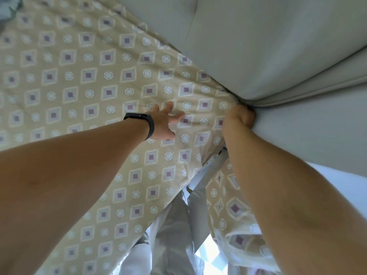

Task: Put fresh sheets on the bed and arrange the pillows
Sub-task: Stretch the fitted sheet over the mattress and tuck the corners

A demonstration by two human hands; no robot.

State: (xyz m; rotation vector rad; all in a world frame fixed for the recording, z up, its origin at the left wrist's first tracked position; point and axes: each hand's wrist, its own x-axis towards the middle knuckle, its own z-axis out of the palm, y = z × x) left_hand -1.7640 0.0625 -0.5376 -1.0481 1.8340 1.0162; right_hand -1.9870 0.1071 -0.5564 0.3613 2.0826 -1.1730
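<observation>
A tan sheet (79,80) patterned with squares and circles covers the mattress across the left and middle of the head view. My left hand (164,122), with a black band on the wrist, lies flat on the sheet with fingers spread. My right hand (241,116) is curled at the bed's corner, its fingers pushed into the gap where the sheet meets the grey padded headboard (268,46); the fingertips are hidden. The sheet's loose edge (228,211) hangs down the side below my right forearm.
The grey upholstered headboard and its side panel (317,126) fill the upper right. Below the corner, a white bed frame part (210,171) and my grey trousers (174,235) show over a bright floor. A grey-blue fabric (10,8) lies at the far upper left.
</observation>
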